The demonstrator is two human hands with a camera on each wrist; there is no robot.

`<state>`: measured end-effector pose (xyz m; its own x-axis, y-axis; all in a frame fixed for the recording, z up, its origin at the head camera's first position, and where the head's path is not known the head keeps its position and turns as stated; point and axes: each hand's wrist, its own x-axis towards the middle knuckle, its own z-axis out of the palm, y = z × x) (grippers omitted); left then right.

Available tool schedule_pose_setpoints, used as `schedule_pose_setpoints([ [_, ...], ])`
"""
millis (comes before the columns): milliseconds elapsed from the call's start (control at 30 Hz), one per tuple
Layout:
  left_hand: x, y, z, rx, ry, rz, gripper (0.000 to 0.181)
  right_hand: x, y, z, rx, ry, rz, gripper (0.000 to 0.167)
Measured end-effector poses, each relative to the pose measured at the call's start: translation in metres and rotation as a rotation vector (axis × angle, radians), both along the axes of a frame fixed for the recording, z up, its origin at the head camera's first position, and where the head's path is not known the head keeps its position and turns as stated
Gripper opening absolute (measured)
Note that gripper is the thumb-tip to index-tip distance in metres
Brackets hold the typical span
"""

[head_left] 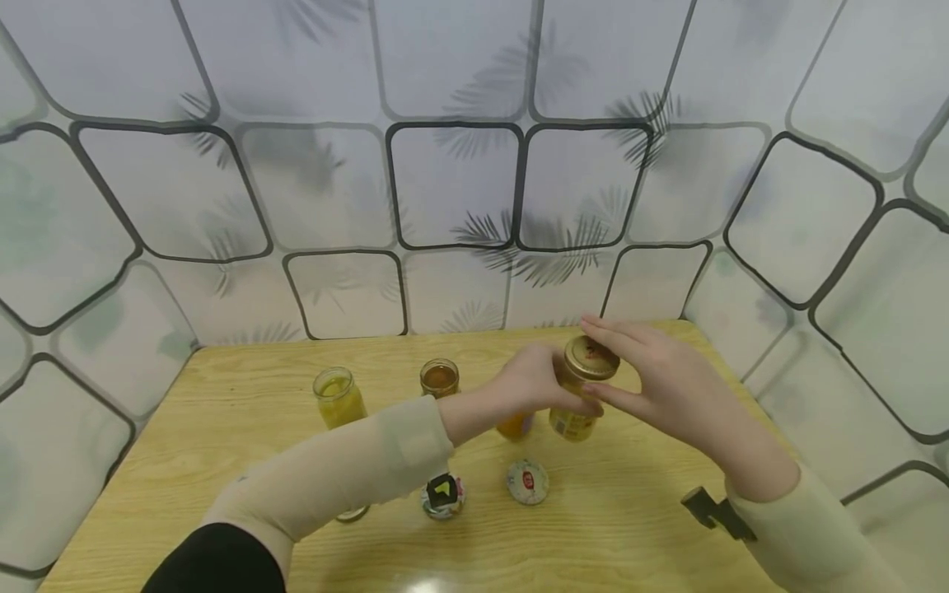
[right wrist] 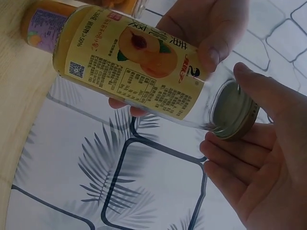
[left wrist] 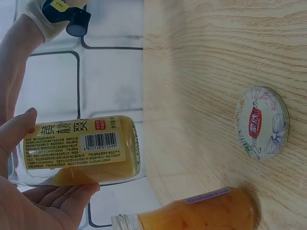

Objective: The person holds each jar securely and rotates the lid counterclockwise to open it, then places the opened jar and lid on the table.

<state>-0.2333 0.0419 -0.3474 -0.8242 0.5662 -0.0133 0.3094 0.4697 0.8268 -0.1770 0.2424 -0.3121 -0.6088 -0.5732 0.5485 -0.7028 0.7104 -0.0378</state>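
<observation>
My left hand (head_left: 544, 379) grips a glass jar (right wrist: 129, 62) round its body, lifted above the table. It has a yellow label with a peach picture and pale yellow contents. The jar's gold lid (head_left: 591, 356) is on it, and my right hand (head_left: 667, 383) holds the lid's rim between thumb and fingertips. In the left wrist view, the jar (left wrist: 81, 151) shows its barcode side. Below and left of it stands a jar of orange fruit (left wrist: 211, 211), partly hidden by my left hand in the head view. A loose floral lid (left wrist: 262, 122) with a red mark lies nearby.
On the wooden table (head_left: 245, 445), an open jar with yellow contents (head_left: 341, 403) stands at left and an open amber jar (head_left: 440, 379) at centre. A patterned lid (head_left: 443, 496) lies in front. Another lid (head_left: 352, 514) is mostly hidden under my left sleeve. Patterned wall panels (head_left: 460, 189) enclose the table.
</observation>
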Motion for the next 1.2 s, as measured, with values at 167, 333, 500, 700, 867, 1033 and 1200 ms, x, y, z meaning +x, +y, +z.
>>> schedule_pose_setpoints([
  [167, 0.002, 0.001, 0.0, -0.004, -0.023, 0.018, 0.036, -0.004, 0.004, -0.003, -0.029, -0.067, -0.007, 0.079],
  [333, 0.003, 0.001, 0.001, -0.043, -0.016, 0.025, 0.037, -0.008, 0.009, -0.006, -0.103, -0.171, 0.006, 0.073],
  [500, 0.003, 0.001, 0.001, -0.048, -0.012, 0.015, 0.037, -0.011, 0.011, -0.011, -0.201, -0.266, 0.013, 0.066],
  [700, 0.003, 0.001, -0.002, -0.04, -0.012, 0.009, 0.037, -0.014, 0.013, -0.018, -0.344, -0.407, 0.035, 0.06],
  [867, 0.002, 0.002, -0.003, -0.064, -0.003, 0.007, 0.04, -0.017, 0.014, -0.023, -0.456, -0.491, 0.07, 0.057],
  [1033, 0.001, 0.004, -0.001, -0.11, 0.012, 0.013, 0.044, -0.018, 0.013, -0.027, -0.567, -0.548, 0.145, 0.055],
  [1200, 0.001, 0.005, -0.001, -0.117, 0.02, 0.015, 0.047, -0.019, 0.013, -0.029, -0.642, -0.579, 0.192, 0.053],
])
